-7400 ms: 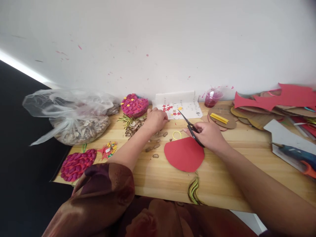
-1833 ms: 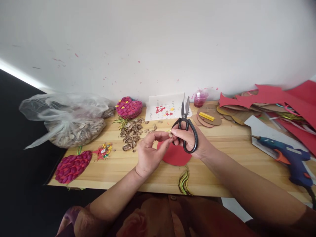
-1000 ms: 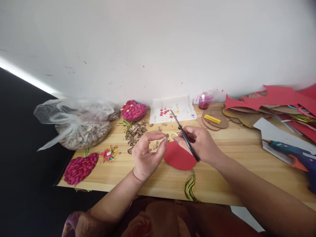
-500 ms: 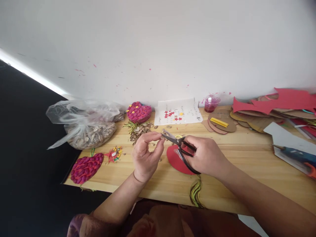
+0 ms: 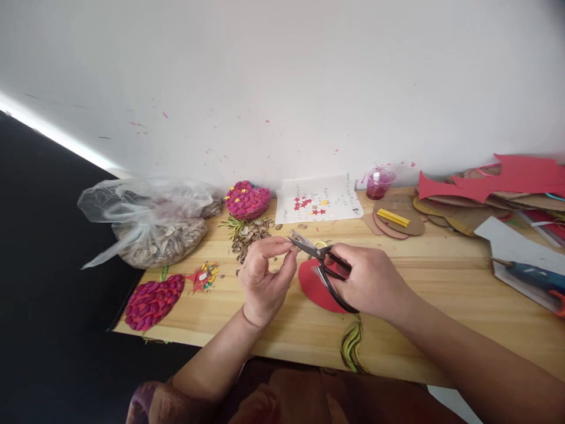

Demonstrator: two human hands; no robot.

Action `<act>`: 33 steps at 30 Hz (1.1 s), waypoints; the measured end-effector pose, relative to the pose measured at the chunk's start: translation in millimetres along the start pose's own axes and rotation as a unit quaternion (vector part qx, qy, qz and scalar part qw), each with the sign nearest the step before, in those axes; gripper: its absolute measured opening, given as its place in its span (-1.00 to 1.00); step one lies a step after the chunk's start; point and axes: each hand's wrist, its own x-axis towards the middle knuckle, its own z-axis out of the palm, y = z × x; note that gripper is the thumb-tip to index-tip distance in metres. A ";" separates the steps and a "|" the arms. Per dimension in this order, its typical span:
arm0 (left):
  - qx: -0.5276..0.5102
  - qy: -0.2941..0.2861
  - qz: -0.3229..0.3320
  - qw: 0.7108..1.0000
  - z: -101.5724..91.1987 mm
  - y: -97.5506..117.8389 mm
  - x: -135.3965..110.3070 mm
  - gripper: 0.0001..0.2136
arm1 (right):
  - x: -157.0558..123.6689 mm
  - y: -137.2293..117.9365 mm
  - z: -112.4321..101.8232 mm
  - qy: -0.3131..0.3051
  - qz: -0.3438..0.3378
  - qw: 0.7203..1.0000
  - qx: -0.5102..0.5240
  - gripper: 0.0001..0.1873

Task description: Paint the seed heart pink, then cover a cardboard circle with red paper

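Observation:
My left hand [image 5: 265,277] is raised over the wooden table [image 5: 441,294], thumb and forefinger pinched on a small seed shell [image 5: 292,248]. My right hand [image 5: 371,282] grips black scissors [image 5: 320,259] by the handles. Their blades point left and meet the shell at my left fingertips. Under both hands lies a red apple-shaped card [image 5: 315,285] with a yellow loop at its top and green-yellow strands [image 5: 352,350] below it.
A plastic bag of shells [image 5: 150,227] sits at the left, with a loose shell pile [image 5: 249,232] and pink shell-covered shapes [image 5: 152,300] nearby. Star sticker sheet [image 5: 320,197], pink cup [image 5: 377,182], cardboard and red cutouts [image 5: 485,182] line the back. A blue glue gun [image 5: 534,277] lies right.
My left hand picked a shell from the table and lifted it. The scissors swung down from upright until their blades reached the shell; little has moved in the last half second.

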 end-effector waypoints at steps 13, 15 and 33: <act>0.003 -0.012 -0.002 1.000 -0.5 -1.5 -1.5 -0.92 | 0.9 1.7 -1.2 -0.004 0.007 1.000 -0.014 -0.75; 0.009 -0.012 -0.004 1.000 0.0 -1.8 -1.7 -0.91 | 1.5 1.8 -1.3 -0.003 0.007 1.000 -0.015 -0.76; -0.068 -0.023 -0.028 0.997 -3.0 -0.9 -0.3 -0.89 | 5.3 5.6 -5.5 -0.017 0.014 0.999 -0.027 -0.70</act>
